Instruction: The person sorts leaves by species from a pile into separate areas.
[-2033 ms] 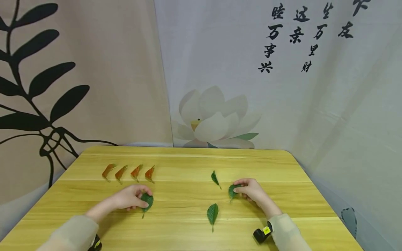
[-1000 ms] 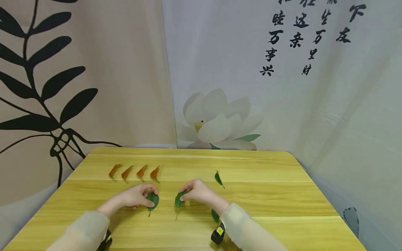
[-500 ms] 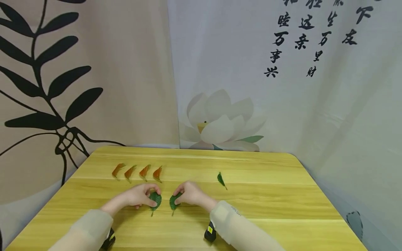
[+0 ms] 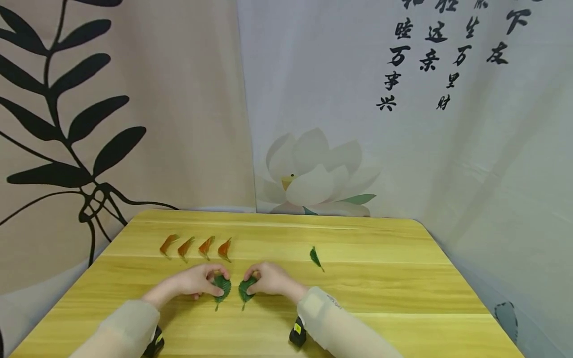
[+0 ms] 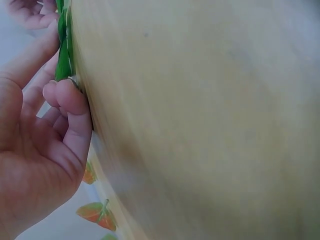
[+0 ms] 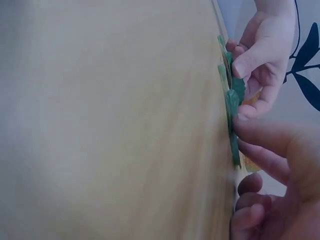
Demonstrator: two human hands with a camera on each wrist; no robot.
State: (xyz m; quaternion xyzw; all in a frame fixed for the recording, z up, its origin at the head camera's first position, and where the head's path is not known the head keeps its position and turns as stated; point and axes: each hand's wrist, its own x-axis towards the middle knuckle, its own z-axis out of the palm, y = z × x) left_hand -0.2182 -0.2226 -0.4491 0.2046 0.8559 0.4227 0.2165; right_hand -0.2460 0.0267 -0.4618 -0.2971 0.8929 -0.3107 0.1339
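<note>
Low over the table, my left hand (image 4: 194, 281) holds a green leaf (image 4: 225, 285) by its edge between thumb and fingers. Just to the right of it, my right hand (image 4: 272, 279) pinches a second green leaf (image 4: 243, 292). The two leaves stand side by side with a narrow gap, stems pointing toward me. From the right wrist, both leaves (image 6: 233, 102) appear edge-on close to the tabletop. Behind my left hand lies a row of several orange-brown leaves (image 4: 225, 249).
Another small green leaf (image 4: 316, 258) lies on the wooden table (image 4: 380, 278) at the back right. Black wrist cameras (image 4: 297, 334) hang below both sleeves. Behind the table's far edge hangs a printed cloth (image 4: 197, 99) with plant, lotus and lettering.
My right hand has carried its leaf leftward from the right side to beside the left hand's leaf. My right forearm now hides a leaf seen earlier at front centre. The left hand stays put.
</note>
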